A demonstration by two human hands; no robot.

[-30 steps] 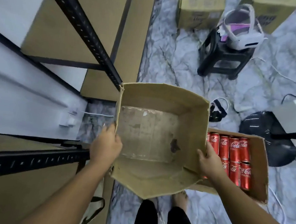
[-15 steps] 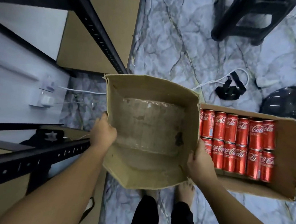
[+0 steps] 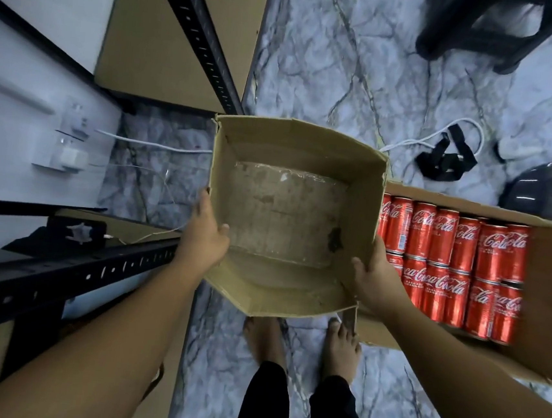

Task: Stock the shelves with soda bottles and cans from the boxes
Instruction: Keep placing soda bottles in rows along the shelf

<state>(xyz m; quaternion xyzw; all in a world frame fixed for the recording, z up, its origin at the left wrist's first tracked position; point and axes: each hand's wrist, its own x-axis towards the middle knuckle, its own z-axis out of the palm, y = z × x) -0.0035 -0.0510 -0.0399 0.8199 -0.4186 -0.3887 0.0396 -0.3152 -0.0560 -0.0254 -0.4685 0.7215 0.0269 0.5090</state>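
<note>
— Where's the stock?
— Cans (image 3: 448, 259) lie in the open box (image 3: 548, 302) by your right foot. Your left hand (image 3: 206, 239) and right hand (image 3: 374, 279) clamp the walls of the empty carton (image 3: 301, 144) (lifted, it seems); set it well aside.

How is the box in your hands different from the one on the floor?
The held box is empty; the floor box holds red cola cans. The held box is gripped by the left hand and right hand; the floor box rests on the floor. Both are open brown cardboard.
</note>
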